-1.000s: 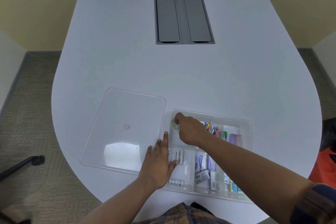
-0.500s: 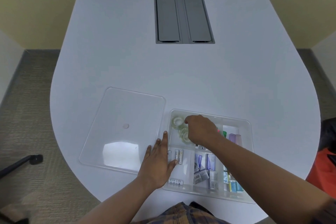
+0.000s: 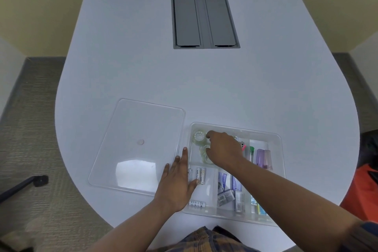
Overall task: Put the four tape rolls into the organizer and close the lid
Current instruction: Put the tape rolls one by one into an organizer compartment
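Note:
A clear plastic organizer [image 3: 281, 155] sits at the near edge of the white table. Its far-left compartment holds clear tape rolls: one [image 3: 198, 135] at the far corner, others [image 3: 205, 154] nearer, partly hidden by my right hand. My right hand [image 3: 224, 150] is inside that compartment, fingers curled over the nearer rolls; whether it grips one I cannot tell. My left hand [image 3: 177, 182] lies flat with fingers apart on the organizer's left rim. The clear lid [image 3: 131, 120] lies flat on the table left of the organizer.
Other compartments hold batteries [image 3: 197, 175], small packets [image 3: 226, 190], markers and a purple item [image 3: 263, 158]. A grey hatch [image 3: 205, 20] is set into the table far ahead. A chair leg [image 3: 24, 185] shows on the carpet at left, an orange object [image 3: 362, 192] at right.
My right hand has drawn back from the far corner roll toward the nearer rolls, uncovering the corner roll. My left hand has stayed on the rim.

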